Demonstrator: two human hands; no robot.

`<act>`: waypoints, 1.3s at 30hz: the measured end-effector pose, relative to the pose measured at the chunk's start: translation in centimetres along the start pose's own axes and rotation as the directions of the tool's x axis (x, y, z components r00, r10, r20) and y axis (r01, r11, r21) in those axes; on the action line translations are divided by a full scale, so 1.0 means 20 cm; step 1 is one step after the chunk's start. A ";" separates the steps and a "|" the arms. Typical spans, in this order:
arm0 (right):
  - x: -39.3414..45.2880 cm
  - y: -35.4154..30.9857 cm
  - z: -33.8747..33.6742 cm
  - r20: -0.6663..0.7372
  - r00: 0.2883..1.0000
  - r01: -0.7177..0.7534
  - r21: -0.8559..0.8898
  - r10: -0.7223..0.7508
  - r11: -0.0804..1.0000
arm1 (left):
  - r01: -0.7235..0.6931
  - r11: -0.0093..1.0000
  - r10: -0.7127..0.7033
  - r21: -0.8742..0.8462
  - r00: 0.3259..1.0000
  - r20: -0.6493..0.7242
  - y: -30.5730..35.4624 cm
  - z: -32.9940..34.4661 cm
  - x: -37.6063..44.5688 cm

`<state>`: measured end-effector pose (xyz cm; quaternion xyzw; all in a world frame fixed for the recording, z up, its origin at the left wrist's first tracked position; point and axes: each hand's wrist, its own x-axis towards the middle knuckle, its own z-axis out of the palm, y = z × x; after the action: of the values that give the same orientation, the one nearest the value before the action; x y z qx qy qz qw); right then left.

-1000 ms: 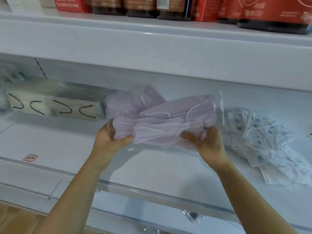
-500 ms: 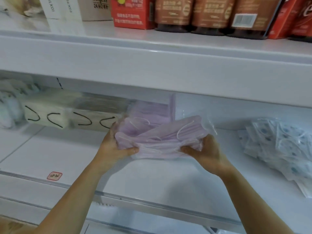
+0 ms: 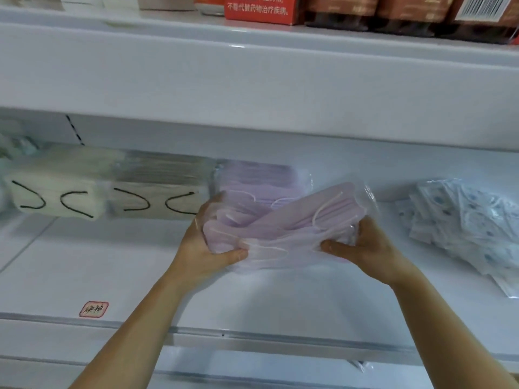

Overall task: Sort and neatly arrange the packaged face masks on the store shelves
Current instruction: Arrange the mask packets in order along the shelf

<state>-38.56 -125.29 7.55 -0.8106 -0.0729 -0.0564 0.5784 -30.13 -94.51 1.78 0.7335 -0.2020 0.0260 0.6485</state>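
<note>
Both hands, left [image 3: 206, 248] and right [image 3: 362, 245], pinch opposite ends of clear-wrapped lilac face-mask packs [image 3: 283, 228], thumbs pressed on top.

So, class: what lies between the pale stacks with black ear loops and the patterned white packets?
Head view: lilac packaged masks, gripped by both hands.

Soft, even light is washing the white shelf [image 3: 84, 262] pale; faint shadows are falling underneath; edges at 9 o'clock are blurring, bowing.

Two bare forearms are showing, ending in the left hand [image 3: 207, 245] and right hand [image 3: 365, 248]; no sleeves or jewellery are showing.
</note>
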 end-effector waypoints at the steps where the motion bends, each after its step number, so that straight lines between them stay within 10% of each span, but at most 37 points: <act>1: 0.00 0.02 0.01 -0.031 0.999 -0.009 0.043 0.010 0.999 | 0.026 1.000 -0.026 -0.012 1.000 0.014 -0.01 0.00 0.00; 13: -0.09 0.18 -0.03 -0.353 0.935 0.106 0.366 0.033 0.924 | 0.115 0.993 -0.114 -0.032 0.993 0.015 -0.04 0.01 0.03; 17: -0.06 0.11 -0.03 -0.420 0.907 0.125 0.191 -0.034 0.974 | 0.050 0.999 -0.050 -0.011 0.997 0.059 -0.04 0.01 0.03; 20: -0.05 0.18 0.02 -0.430 0.903 -0.006 -0.010 0.001 1.000 | 0.037 0.999 -0.037 0.012 0.998 0.056 -0.05 0.01 0.03; 31: -0.07 0.33 0.05 -0.301 0.934 -0.155 0.139 0.191 0.978 | 0.058 0.998 -0.058 -0.004 0.997 0.052 -0.06 0.00 0.01; 39: 0.00 0.25 0.13 -0.298 0.952 -0.021 0.173 0.072 0.985 | 0.104 0.989 -0.119 0.101 0.981 0.155 -0.09 -0.04 0.02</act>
<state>-37.69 -124.42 2.00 -0.7423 0.0312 -0.1601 0.6499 -29.10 -93.71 0.37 0.7727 -0.2108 -0.0602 0.5958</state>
